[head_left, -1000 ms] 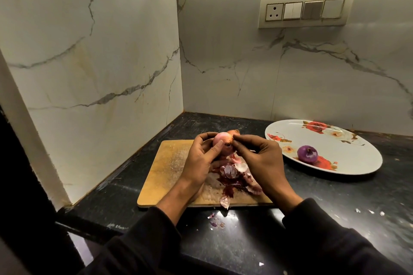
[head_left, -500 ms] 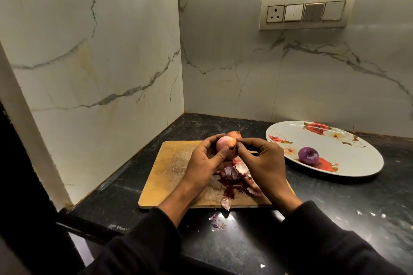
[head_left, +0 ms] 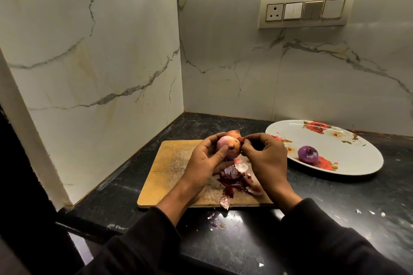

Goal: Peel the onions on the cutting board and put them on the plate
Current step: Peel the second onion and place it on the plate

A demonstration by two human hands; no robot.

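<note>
My left hand [head_left: 204,163] grips a pinkish unpeeled onion [head_left: 226,146] above the wooden cutting board [head_left: 172,169], thumb across its front. My right hand [head_left: 266,158] pinches a bit of the onion's skin at its right side. Behind the held onion, another brown-skinned onion [head_left: 233,133] peeks out at the board's far edge. A pile of purple and pink onion peels [head_left: 235,179] lies on the board under my hands. One peeled purple onion [head_left: 308,154] sits on the white oval plate [head_left: 348,158] with red flowers, to the right of the board.
The board and plate rest on a black stone counter [head_left: 335,196] in a corner of marble walls. Small peel scraps [head_left: 214,222] lie on the counter in front of the board. A switch panel [head_left: 306,10] hangs on the back wall.
My hands have risen slightly with the onion. My right fingers have shifted from the onion's top to its right side, pinching skin there.
</note>
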